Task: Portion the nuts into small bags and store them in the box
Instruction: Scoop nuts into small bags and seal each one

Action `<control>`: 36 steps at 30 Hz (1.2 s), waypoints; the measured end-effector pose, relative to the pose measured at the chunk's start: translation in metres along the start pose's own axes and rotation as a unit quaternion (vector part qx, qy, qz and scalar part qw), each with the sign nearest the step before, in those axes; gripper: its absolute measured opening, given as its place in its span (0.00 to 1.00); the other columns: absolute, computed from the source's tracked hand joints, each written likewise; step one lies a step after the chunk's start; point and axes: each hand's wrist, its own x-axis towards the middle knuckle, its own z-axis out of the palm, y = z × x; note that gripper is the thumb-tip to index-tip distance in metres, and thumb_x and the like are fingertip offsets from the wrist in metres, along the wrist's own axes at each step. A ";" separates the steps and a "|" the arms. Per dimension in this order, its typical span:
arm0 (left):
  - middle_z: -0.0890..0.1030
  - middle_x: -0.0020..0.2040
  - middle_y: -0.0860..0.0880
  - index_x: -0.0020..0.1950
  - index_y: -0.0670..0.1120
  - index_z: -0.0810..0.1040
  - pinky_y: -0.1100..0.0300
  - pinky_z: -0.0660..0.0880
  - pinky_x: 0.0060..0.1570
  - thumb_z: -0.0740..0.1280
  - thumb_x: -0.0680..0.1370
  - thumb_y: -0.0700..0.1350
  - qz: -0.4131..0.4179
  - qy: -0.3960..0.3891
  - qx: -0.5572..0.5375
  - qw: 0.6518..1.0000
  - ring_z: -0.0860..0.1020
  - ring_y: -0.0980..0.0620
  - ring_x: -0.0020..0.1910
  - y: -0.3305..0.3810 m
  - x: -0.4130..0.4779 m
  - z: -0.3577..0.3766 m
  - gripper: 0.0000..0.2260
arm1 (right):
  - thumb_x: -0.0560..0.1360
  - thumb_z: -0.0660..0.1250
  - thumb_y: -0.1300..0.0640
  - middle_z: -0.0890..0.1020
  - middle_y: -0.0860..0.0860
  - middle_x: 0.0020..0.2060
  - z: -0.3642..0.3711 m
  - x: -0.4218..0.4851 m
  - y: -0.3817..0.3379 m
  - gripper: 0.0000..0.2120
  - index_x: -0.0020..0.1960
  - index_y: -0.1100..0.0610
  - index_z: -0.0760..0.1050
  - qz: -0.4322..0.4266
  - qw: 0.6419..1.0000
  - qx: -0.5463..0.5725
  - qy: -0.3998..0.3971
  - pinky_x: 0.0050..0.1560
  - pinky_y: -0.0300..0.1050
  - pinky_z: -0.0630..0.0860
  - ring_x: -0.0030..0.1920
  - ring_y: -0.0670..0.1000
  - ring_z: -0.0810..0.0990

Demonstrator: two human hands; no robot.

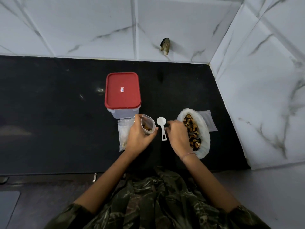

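Small bag (148,124), part-filled with nuts, is held upright and mouth-open in the left hand (137,138), fingers wrapped round it, just in front of the red-lidded box (123,91). Right hand (177,134) hovers palm-down between the white spoon (161,123) and the big nut bag (203,129). Its fingers are curled and blurred, can't tell if it's gripping anything.

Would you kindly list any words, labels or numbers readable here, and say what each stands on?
Small white sticker on the red rectangular plastic lid of the clear box: blue and red marks, too small to read.
No other writing shows anywhere.
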 end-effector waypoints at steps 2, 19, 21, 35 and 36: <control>0.77 0.43 0.55 0.54 0.46 0.67 0.67 0.73 0.39 0.72 0.72 0.53 -0.005 0.003 -0.006 1.000 0.78 0.58 0.41 0.000 -0.001 -0.002 0.20 | 0.77 0.65 0.55 0.79 0.50 0.50 -0.024 -0.022 -0.012 0.13 0.61 0.55 0.76 -0.091 0.984 0.115 0.100 0.50 0.39 0.75 0.49 0.47 0.78; 0.74 0.44 0.53 0.53 0.42 0.63 0.65 0.74 0.38 0.76 0.70 0.51 0.024 -0.030 -0.049 0.998 0.76 0.59 0.41 0.011 -0.008 -0.026 0.25 | 0.74 0.69 0.64 0.79 0.48 0.45 -0.044 -0.047 -0.028 0.05 0.48 0.58 0.81 -0.212 0.934 0.263 0.116 0.47 0.35 0.77 0.45 0.43 0.79; 0.75 0.48 0.54 0.56 0.41 0.65 0.68 0.74 0.44 0.75 0.71 0.47 0.034 -0.061 -0.079 0.994 0.76 0.63 0.47 0.012 -0.010 -0.032 0.24 | 0.73 0.69 0.64 0.81 0.47 0.45 -0.047 -0.045 -0.027 0.08 0.50 0.56 0.81 -0.198 0.931 0.278 0.131 0.49 0.36 0.78 0.47 0.42 0.80; 0.81 0.43 0.54 0.47 0.44 0.78 0.59 0.76 0.54 0.67 0.77 0.38 0.046 0.028 -0.109 0.993 0.80 0.55 0.48 0.010 -0.005 -0.054 0.02 | 0.74 0.69 0.58 0.78 0.43 0.45 -0.043 -0.038 -0.032 0.14 0.59 0.51 0.75 -0.160 0.940 0.277 0.118 0.51 0.42 0.76 0.49 0.44 0.76; 0.81 0.43 0.55 0.46 0.44 0.78 0.61 0.75 0.54 0.68 0.77 0.37 0.049 0.029 -0.106 0.993 0.80 0.55 0.47 0.011 -0.005 -0.055 0.03 | 0.74 0.69 0.57 0.77 0.44 0.47 -0.041 -0.039 -0.034 0.16 0.61 0.51 0.74 -0.175 0.948 0.246 0.106 0.52 0.41 0.75 0.51 0.44 0.74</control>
